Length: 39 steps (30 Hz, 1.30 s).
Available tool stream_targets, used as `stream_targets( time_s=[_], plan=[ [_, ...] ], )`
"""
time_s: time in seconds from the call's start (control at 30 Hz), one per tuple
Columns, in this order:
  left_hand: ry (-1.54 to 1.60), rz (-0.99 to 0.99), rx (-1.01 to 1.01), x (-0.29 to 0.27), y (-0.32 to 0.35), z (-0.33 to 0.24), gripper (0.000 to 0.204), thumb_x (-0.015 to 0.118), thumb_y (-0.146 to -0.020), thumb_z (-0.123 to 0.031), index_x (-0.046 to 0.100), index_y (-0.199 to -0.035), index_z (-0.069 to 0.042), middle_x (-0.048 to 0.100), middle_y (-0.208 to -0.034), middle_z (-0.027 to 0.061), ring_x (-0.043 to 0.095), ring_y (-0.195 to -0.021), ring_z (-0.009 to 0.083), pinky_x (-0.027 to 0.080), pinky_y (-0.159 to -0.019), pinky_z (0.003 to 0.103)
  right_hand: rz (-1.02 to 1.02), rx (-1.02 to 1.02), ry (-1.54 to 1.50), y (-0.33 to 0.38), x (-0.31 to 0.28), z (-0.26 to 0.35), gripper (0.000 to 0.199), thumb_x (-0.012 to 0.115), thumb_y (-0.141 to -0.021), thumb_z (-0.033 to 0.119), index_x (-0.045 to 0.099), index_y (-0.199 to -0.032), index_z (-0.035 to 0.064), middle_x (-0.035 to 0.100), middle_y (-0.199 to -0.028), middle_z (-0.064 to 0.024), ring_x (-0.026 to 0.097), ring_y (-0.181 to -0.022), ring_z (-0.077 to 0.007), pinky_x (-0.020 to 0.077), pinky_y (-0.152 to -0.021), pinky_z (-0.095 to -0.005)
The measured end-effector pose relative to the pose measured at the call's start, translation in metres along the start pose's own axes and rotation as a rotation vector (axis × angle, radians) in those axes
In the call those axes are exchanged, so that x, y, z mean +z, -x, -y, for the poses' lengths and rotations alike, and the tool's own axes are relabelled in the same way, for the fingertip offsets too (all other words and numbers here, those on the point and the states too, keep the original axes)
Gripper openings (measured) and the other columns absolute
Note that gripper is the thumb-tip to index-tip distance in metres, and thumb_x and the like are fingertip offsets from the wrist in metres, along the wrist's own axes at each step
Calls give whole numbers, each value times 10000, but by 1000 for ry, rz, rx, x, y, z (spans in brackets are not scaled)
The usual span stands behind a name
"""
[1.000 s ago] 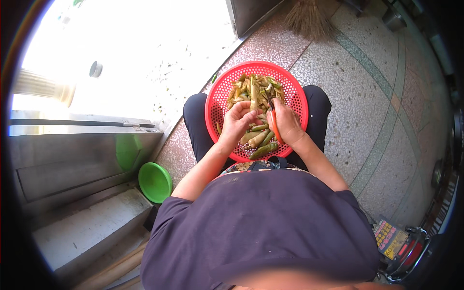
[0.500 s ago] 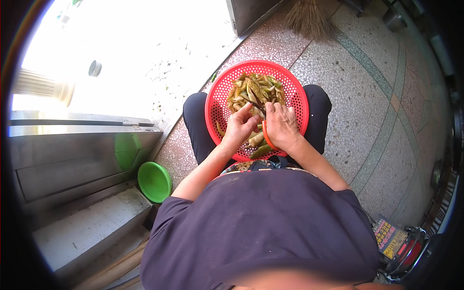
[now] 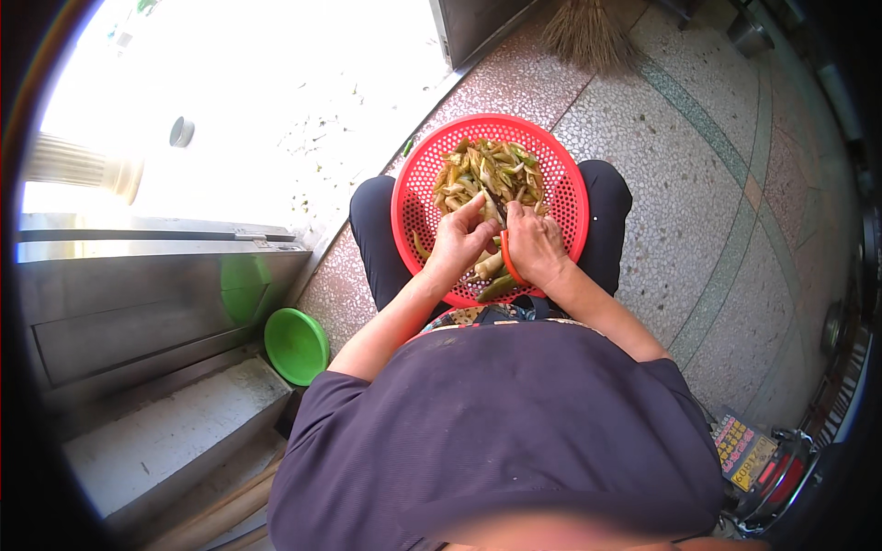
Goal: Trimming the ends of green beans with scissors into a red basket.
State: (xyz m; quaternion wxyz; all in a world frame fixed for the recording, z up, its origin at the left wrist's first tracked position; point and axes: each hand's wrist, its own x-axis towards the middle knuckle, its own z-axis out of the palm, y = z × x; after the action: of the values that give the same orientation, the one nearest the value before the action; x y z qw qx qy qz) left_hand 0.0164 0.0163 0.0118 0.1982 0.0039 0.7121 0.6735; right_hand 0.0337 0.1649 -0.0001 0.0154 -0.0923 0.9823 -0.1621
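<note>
A red perforated plastic basket [image 3: 496, 120] rests on my lap between my knees. My right hand [image 3: 537, 243] grips scissors with an orange handle [image 3: 511, 261] and dark blades. My left hand [image 3: 457, 241] pinches a pale, yellowish pepper [image 3: 490, 210] against the blades, above the basket. Beyond my hands lies a heap of cut pepper pieces [image 3: 503, 168]. Closer to me, below the hands, sit whole peppers, among them a green one [image 3: 497, 288]. My fingers hide part of the held pepper and of the scissors.
A green plastic basin [image 3: 296, 347] stands at lower left beside a metal cabinet [image 3: 138, 312]. A straw broom [image 3: 590, 39] rests on the speckled floor [image 3: 661, 230] ahead. The bright doorway at upper left has scattered bits on its ground. Wooden poles [image 3: 216, 510] lie at lower left.
The scissor blades, spread apart before, have come together at the pepper. My left fingers have shifted slightly upward, and more of the pale pepper shows.
</note>
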Motion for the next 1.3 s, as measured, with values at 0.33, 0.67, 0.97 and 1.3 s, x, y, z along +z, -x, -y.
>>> stream_targets(
  time_s=[0.33,0.67,0.97,1.3],
  plan=[
    [348,67,-119,-18,-13,11,155,609,-864,-82,550,-993,-20,676,-893,92,636,-636,118,445,-506,198,76,116,-215,-3,-8,-15,162,480,-849,133,492,-955,11,633,-734,-200,646,-707,-357,495,-634,-464],
    [506,-29,-84,-11,-15,18,80,582,-866,-37,585,-944,-22,625,-810,50,638,-670,140,465,-503,216,-63,-72,49,0,-10,1,218,494,-806,155,497,-985,31,573,-875,-140,575,-860,-286,386,-766,-427],
    [629,-72,-190,-8,-14,13,96,628,-849,-52,595,-937,-35,637,-797,52,628,-608,147,434,-463,220,-42,-21,-107,5,6,2,149,481,-827,117,471,-926,6,606,-809,-209,628,-727,-365,498,-667,-453],
    [387,110,-218,-17,-16,11,245,579,-899,-117,566,-1123,-19,628,-788,41,599,-594,105,441,-472,208,3,96,-318,-14,-4,-12,155,512,-811,120,481,-888,-11,605,-648,-227,632,-654,-383,503,-587,-468]
  ],
)
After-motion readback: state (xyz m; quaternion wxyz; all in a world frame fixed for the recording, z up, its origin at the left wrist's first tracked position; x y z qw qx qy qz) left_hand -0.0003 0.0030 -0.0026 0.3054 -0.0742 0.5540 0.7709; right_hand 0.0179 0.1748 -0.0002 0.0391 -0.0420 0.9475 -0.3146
